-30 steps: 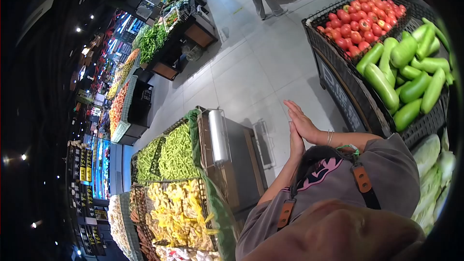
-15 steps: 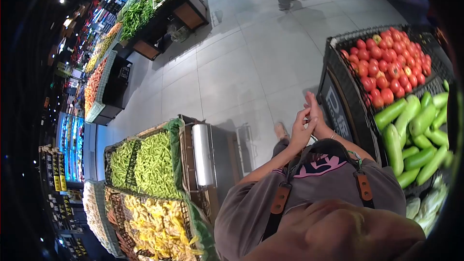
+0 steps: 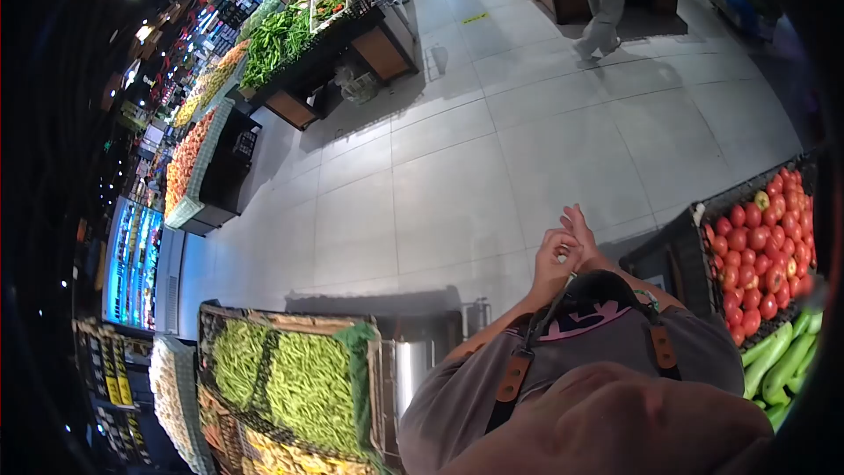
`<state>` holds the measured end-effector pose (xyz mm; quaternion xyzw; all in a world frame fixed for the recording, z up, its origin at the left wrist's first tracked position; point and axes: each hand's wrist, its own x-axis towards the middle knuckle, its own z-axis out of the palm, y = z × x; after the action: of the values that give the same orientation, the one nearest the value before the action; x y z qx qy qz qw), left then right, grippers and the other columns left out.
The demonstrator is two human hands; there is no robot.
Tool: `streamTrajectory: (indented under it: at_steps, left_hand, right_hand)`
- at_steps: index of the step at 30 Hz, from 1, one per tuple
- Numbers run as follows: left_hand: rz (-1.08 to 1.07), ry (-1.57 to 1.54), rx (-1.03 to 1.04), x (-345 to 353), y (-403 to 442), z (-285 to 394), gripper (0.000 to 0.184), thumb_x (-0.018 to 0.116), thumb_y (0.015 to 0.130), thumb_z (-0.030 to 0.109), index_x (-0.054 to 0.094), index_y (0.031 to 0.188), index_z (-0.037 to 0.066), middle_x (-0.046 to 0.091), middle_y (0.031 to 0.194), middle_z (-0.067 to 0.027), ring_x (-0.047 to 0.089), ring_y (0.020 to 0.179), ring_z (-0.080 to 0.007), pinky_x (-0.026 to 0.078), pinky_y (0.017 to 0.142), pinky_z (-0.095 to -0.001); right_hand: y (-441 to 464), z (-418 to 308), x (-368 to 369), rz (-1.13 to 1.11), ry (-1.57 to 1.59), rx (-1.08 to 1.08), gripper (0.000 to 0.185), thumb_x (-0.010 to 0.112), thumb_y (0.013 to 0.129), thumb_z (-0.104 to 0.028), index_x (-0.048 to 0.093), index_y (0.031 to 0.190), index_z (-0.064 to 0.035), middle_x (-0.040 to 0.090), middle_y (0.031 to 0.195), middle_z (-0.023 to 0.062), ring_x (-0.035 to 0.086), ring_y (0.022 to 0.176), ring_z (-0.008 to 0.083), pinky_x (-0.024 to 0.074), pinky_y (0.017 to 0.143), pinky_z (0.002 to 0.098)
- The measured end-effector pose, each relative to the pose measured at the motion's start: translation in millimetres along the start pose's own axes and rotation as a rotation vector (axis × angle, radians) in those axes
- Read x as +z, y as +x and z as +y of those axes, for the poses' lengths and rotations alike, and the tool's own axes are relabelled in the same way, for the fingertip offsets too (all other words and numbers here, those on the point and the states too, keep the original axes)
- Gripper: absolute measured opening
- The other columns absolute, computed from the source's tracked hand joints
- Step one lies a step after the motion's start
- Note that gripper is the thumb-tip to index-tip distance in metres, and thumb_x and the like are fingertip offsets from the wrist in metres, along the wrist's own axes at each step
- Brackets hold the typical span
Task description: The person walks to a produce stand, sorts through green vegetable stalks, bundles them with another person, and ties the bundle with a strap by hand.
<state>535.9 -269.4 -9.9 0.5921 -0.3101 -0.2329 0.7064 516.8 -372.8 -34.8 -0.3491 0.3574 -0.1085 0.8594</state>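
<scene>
My left hand (image 3: 554,262) and my right hand (image 3: 578,227) meet in front of my chest, touching each other. The left one has curled fingers, with a round gap beside its thumb, and its fingertips rest against the right hand. Stretched fingers of the right hand point forward, away from my body. No object shows in either hand; where the palms meet is hidden. Nearest to them on the right is a bin of red tomatoes (image 3: 760,251). Long green gourds (image 3: 782,361) lie just behind it.
Left of me stands a stall with green chili peppers (image 3: 312,378) and yellowish produce (image 3: 299,457). Further off are a leafy green vegetable stand (image 3: 286,44), a lit fridge (image 3: 132,264) and a person's legs (image 3: 605,13). Grey tiled floor (image 3: 448,176) stretches ahead.
The view has shifted, so both stalls sit lower and the tomatoes further right. My left fingers have curled more against my right hand. The far person's legs show more fully.
</scene>
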Motion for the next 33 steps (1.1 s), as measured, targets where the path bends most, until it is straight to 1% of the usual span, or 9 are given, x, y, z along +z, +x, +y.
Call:
streamTrajectory:
  at_steps: [3,6,13,16,18,22,29,31,33]
  left_hand:
    - [-0.029,0.022,-0.121,-24,52,-11,0.023,0.062,0.079,0.000,0.054,0.100,0.004,0.051,0.097,-0.0053,0.052,0.082,-0.0126,0.043,0.070,-0.0235]
    - [0.020,0.181,0.095,-42,123,-28,0.027,0.062,0.078,0.001,0.053,0.104,0.004,0.052,0.101,-0.0062,0.052,0.084,-0.0131,0.043,0.072,-0.0239]
    - [0.014,0.101,-0.188,-91,327,-56,0.030,0.066,0.078,0.007,0.052,0.104,0.004,0.055,0.090,-0.0041,0.053,0.080,-0.0120,0.044,0.068,-0.0244]
    - [0.016,0.140,-0.196,-105,395,-48,0.030,0.065,0.078,0.006,0.052,0.105,0.004,0.055,0.091,-0.0048,0.054,0.081,-0.0122,0.044,0.068,-0.0241]
    - [0.128,0.062,-0.091,-108,438,-52,0.031,0.065,0.078,0.009,0.052,0.106,0.005,0.056,0.094,-0.0066,0.055,0.085,-0.0137,0.045,0.071,-0.0264]
    - [0.109,0.116,-0.006,-125,525,-72,0.033,0.066,0.076,0.014,0.053,0.105,0.005,0.057,0.098,-0.0089,0.056,0.087,-0.0162,0.045,0.074,-0.0302]
    - [-0.088,0.168,-0.239,-179,707,-114,0.037,0.067,0.074,0.017,0.051,0.105,0.003,0.058,0.094,-0.0111,0.056,0.088,-0.0198,0.045,0.076,-0.0327]
    - [-0.071,0.142,-0.219,-192,766,-107,0.037,0.067,0.074,0.018,0.051,0.103,0.002,0.058,0.091,-0.0111,0.056,0.087,-0.0198,0.045,0.076,-0.0326]
    - [-0.001,0.116,0.088,-207,826,-105,0.037,0.068,0.074,0.019,0.052,0.102,0.002,0.057,0.086,-0.0061,0.055,0.081,-0.0159,0.045,0.072,-0.0291]
  right_hand:
    - [68,0,10,0.075,0.063,0.090,0.078,0.042,0.085,-0.062,0.022,0.140,-0.0102,0.031,0.139,0.0154,0.041,0.118,0.0228,0.0415,0.085,0.0336]
    - [156,-1,12,-0.098,0.169,0.180,0.083,0.042,0.085,-0.062,0.016,0.141,-0.0060,0.034,0.134,0.0138,0.045,0.114,0.0226,0.0439,0.086,0.0355]
    - [329,-99,67,-0.340,0.134,0.091,0.083,0.039,0.088,-0.059,0.009,0.141,-0.0042,0.037,0.130,0.0184,0.044,0.116,0.0255,0.0402,0.092,0.0377]
    - [388,-140,104,-0.258,-0.121,-0.227,0.082,0.036,0.087,-0.061,0.012,0.142,-0.0051,0.031,0.137,0.0221,0.035,0.126,0.0286,0.0363,0.096,0.0402]
    - [419,-181,127,-0.206,-0.014,0.064,0.079,0.039,0.085,-0.063,0.019,0.141,-0.0104,0.020,0.145,0.0150,0.037,0.125,0.0295,0.0289,0.103,0.0427]
    - [468,-237,160,-0.134,0.014,0.128,0.077,0.038,0.086,-0.062,0.021,0.141,-0.0109,0.023,0.144,0.0146,0.039,0.124,0.0314,0.0305,0.101,0.0446]
    - [626,-293,193,-0.031,0.044,0.111,0.074,0.033,0.087,-0.063,0.024,0.140,-0.0132,0.035,0.138,0.0111,0.042,0.117,0.0251,0.0337,0.095,0.0390]
    - [670,-342,230,-0.031,0.053,0.064,0.074,0.032,0.087,-0.064,0.024,0.140,-0.0129,0.034,0.139,0.0118,0.042,0.118,0.0258,0.0338,0.095,0.0392]
    - [708,-381,271,0.003,0.029,0.003,0.074,0.032,0.087,-0.063,0.026,0.140,-0.0120,0.033,0.140,0.0118,0.042,0.119,0.0267,0.0338,0.095,0.0396]
